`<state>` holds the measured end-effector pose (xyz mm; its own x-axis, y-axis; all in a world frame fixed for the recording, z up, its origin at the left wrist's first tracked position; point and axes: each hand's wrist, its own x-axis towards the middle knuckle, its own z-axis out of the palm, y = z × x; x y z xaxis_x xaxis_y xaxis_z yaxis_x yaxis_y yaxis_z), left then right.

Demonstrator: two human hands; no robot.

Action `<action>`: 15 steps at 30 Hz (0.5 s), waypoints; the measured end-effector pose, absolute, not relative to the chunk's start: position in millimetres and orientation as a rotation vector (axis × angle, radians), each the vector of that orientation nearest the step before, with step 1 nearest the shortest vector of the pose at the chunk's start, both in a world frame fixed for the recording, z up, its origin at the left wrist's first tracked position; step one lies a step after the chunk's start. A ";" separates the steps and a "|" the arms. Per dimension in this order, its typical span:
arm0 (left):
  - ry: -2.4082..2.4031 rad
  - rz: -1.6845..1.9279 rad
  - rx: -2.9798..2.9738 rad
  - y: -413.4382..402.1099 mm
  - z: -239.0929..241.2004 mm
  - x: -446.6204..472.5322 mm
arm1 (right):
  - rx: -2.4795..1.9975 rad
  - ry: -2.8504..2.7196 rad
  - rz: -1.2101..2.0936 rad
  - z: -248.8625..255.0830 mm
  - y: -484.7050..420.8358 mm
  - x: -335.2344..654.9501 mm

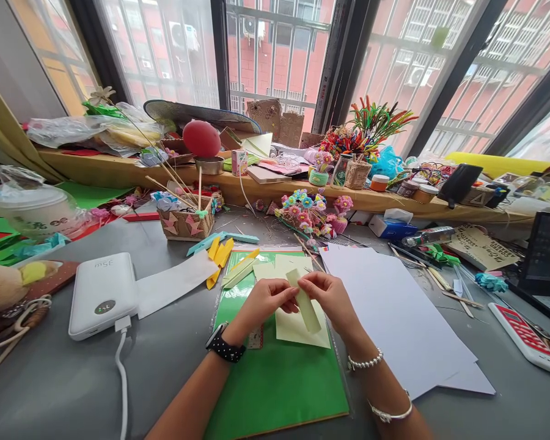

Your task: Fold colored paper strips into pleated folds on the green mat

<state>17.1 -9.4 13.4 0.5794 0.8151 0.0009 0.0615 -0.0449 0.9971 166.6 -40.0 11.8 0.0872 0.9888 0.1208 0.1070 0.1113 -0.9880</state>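
Observation:
Between my hands a folded strip of pale yellow-green paper [308, 310] is held tilted above the green sheet [284, 385]. My left hand [268, 300] pinches its left edge with thumb and fingers. On the other side, my right hand [327, 299] pinches the strip near its upper end. Beneath lies a pale yellow square of paper [286, 330], partly covered by the strip and hands. Just beyond, more pale yellow paper [293, 264] rests on the green sheet. Folded pale green strips [241, 270] lie to the left, beside folded yellow paper pieces [220, 260].
White paper sheets [394, 311] spread to the right. A white power bank [104, 296] with a cable sits at left, beside a white paper strip [176, 284]. Behind stand a woven basket [187, 223] and crocheted flowers [305, 214]. A calculator [527, 342] lies far right.

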 end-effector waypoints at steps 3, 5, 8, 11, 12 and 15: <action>0.767 0.700 1.496 -8.6 13.4 16.5 | -1.242 -1.262 1.011 11.8 -39.2 166.9; 0.760 0.684 1.483 -8.2 13.9 16.3 | -1.249 -1.256 1.014 12.6 -38.9 166.6; 0.751 0.669 1.475 -7.9 14.8 15.8 | -1.259 -1.253 1.012 14.6 -39.6 165.6; 0.745 0.661 1.473 -7.8 14.9 15.2 | -1.266 -1.253 1.018 15.8 -41.0 165.0; 0.743 0.656 1.473 -7.7 14.6 15.1 | -1.268 -1.253 1.020 15.8 -41.4 165.0; 0.743 0.644 1.477 -7.5 13.7 15.1 | -1.265 -1.255 1.021 15.3 -41.8 165.8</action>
